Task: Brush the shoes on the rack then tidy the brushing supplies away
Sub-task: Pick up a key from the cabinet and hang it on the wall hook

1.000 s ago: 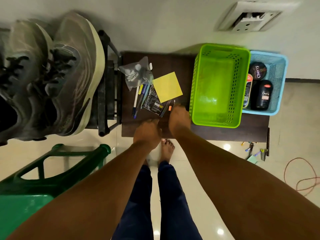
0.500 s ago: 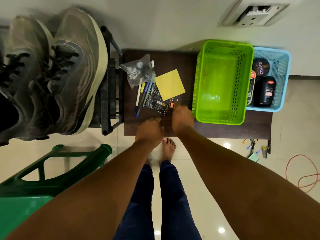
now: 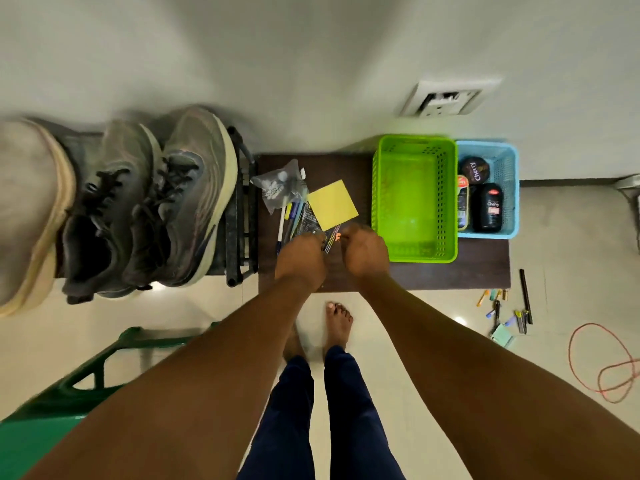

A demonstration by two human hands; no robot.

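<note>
A pair of grey laced shoes (image 3: 166, 202) stands on the black rack (image 3: 242, 216) at the left, with a beige shoe (image 3: 31, 209) beside them. On the dark table (image 3: 450, 275) lie a black packet (image 3: 311, 220), a yellow sticky pad (image 3: 332, 204), several pens (image 3: 287, 220) and a clear plastic bag (image 3: 280, 185). My left hand (image 3: 301, 258) and my right hand (image 3: 363, 252) are both at the packet's near end, fingers curled on it; their backs hide the fingertips. No brush is visible.
An empty green basket (image 3: 415, 140) stands right of my hands. A blue basket (image 3: 509, 188) beside it holds a polish tin (image 3: 476, 169) and a black bottle (image 3: 491, 209). A green chair (image 3: 69, 393) is at lower left. Pens (image 3: 509, 313) and a red cable (image 3: 606, 368) lie on the floor.
My left hand has moved forward from the table's front edge onto the black packet, close to my right hand. The camera has tilted up and shows more wall.
</note>
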